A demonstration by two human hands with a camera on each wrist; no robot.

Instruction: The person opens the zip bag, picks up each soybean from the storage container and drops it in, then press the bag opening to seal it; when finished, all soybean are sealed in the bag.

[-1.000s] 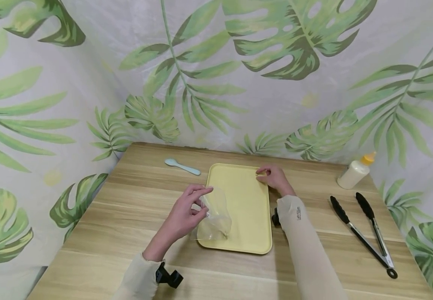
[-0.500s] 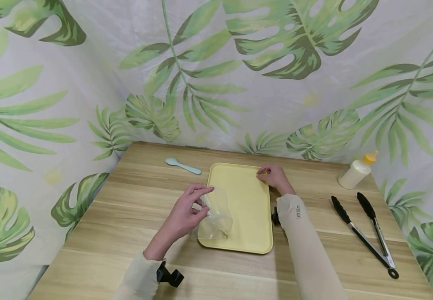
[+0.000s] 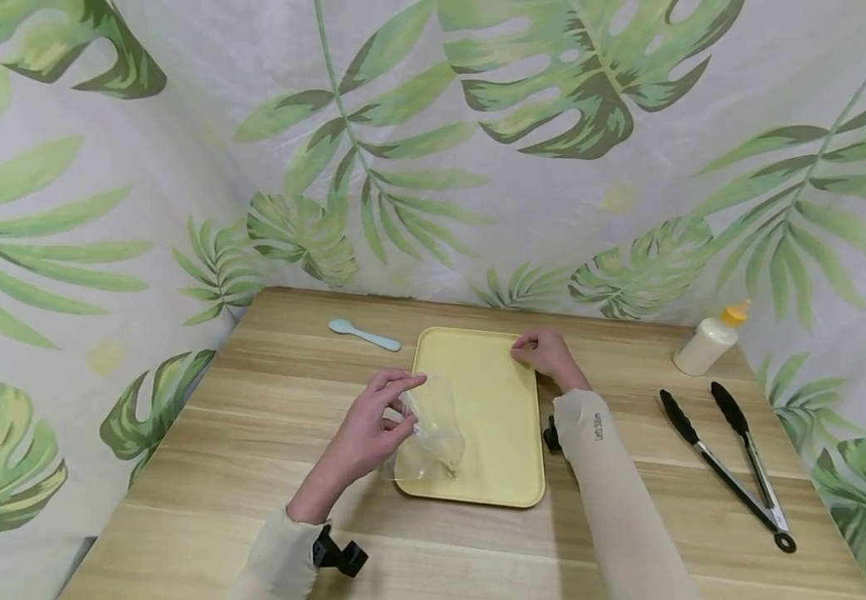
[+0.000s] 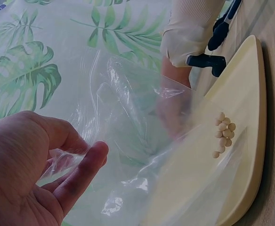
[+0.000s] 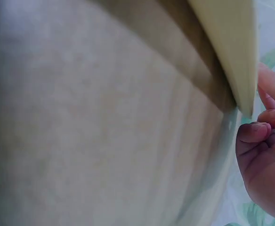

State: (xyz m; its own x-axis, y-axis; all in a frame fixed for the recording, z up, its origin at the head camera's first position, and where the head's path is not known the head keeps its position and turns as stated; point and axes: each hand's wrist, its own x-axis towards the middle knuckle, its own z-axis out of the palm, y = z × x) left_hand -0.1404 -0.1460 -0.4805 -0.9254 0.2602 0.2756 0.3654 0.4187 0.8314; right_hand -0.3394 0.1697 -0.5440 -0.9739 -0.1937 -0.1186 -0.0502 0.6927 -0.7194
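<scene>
In my left hand (image 3: 372, 425) a clear plastic zip bag (image 3: 436, 433) is pinched near its zip edge and hangs over the left part of a yellow tray (image 3: 493, 417). Several small tan balls (image 4: 225, 132) cluster at the bag's low corner in the left wrist view, seemingly inside it. My right hand (image 3: 548, 354) is at the tray's far right corner, fingers bent, thumb and forefinger close together. In the right wrist view those fingers are beside the tray's rim (image 5: 238, 89); whether they grip it or something small is hidden.
Behind the tray on its left lies a pale blue spoon (image 3: 365, 335). A squeeze bottle (image 3: 706, 343) with a yellow cap stands at the far right, and black-tipped tongs (image 3: 740, 467) lie spread in front of it. A leaf-patterned sheet (image 3: 417, 142) hangs behind the wooden table (image 3: 267, 400).
My right thumb and forefinger have drawn closer together at the tray's corner. The left hand and the bag hold almost still.
</scene>
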